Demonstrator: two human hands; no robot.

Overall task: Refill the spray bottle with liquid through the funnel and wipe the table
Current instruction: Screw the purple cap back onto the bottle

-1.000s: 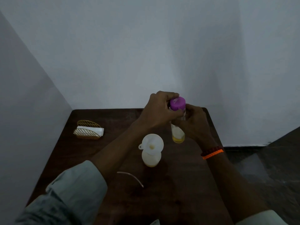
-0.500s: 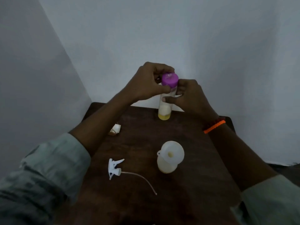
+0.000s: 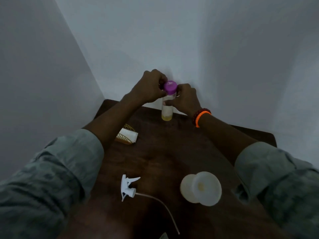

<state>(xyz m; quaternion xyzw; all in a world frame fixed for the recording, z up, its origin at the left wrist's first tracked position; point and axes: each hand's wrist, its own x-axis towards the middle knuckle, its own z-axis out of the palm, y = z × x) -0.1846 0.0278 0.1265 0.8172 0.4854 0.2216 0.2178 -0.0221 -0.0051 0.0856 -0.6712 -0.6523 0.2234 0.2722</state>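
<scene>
A gold wire holder (image 3: 124, 138) with white napkins (image 3: 129, 134) sits left.

Both arms reach forward and inward, forearms bare below rolled grey-green sleeves. The left hand (image 3: 149, 87) is raised, knuckles up, its fingers curled round the purple cap (image 3: 170, 86) of a clear bottle (image 3: 167, 107). The right hand (image 3: 186, 99) sits just opposite and slightly lower, fingers curled round the bottle's neck under the cap. An orange bracelet (image 3: 201, 116) circles the right wrist.
</scene>
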